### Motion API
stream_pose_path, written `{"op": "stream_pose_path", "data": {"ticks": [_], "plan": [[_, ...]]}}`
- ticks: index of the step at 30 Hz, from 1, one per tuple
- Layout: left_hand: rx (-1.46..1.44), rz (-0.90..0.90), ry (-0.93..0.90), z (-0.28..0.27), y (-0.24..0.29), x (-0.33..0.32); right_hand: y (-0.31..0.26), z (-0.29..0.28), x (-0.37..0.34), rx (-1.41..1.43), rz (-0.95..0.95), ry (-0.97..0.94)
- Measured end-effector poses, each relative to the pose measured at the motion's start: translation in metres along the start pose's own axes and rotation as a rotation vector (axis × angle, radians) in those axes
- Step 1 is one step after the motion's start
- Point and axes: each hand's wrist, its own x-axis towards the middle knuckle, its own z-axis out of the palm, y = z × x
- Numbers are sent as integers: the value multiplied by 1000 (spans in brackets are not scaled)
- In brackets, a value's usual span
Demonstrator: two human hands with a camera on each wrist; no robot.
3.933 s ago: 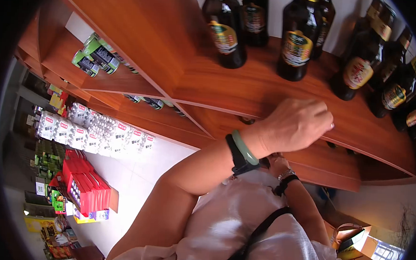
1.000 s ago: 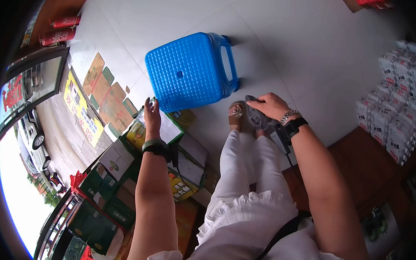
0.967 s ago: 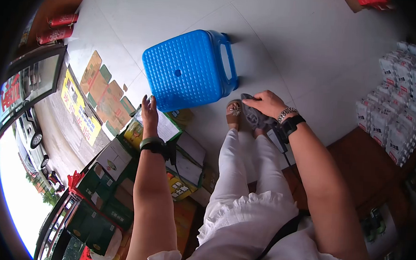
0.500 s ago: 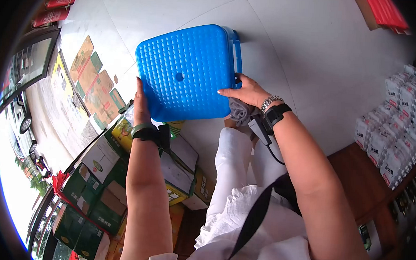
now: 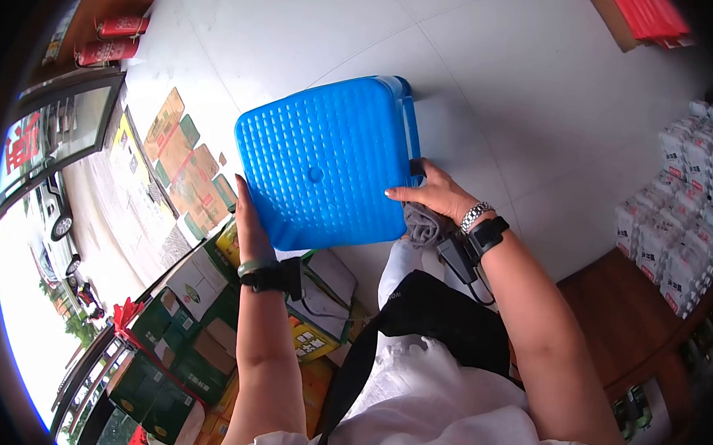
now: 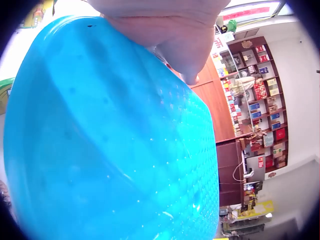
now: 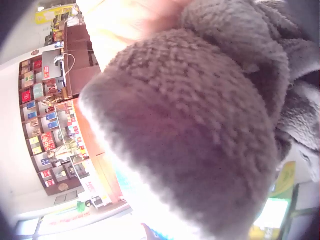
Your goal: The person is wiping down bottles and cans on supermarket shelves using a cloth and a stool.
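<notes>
Right fingers (image 5: 432, 172) grip blue stool (image 5: 320, 144), grey cloth (image 5: 425, 228) beneath — left fingers (image 5: 243, 200) straight along opposite side.

Floor (image 5: 495, 36): pale, glossy, tiled, with thin joints.
Flattened cardboard (image 5: 193, 186): brown and green pieces lying flat toward the left.
Bottle packs (image 5: 678, 231): shrink-wrapped, stacked on the right.
Fire extinguishers (image 5: 109, 52): two red ones at far left, apparently standing on the floor, though the distorted edge leaves this unsure.

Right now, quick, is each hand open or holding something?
Left hand: against the blue stool; can't tell open or closed.
Right hand: closed, holding the stool's edge, gray cloth by its palm.
</notes>
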Motion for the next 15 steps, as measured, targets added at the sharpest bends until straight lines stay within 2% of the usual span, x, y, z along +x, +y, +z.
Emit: {"op": "stream_pose_path", "data": {"ticks": [2,4,7,10,15], "plan": [[-85,15,-84,-2,12,-22,-1,-3,-18,-61,-35,35],[-24,48,-6,8,36,-61,-7,-3,-39,-118,-88,34],[-117,106,-164,-3,50,-91,-18,-5,-79,-143,-151,17],[29,229,-108,13,72,-151,-8,-7,-122,-76,-234,13],[147,265,-179,12,67,-193,16,-18,-214,15,-330,102]]}}
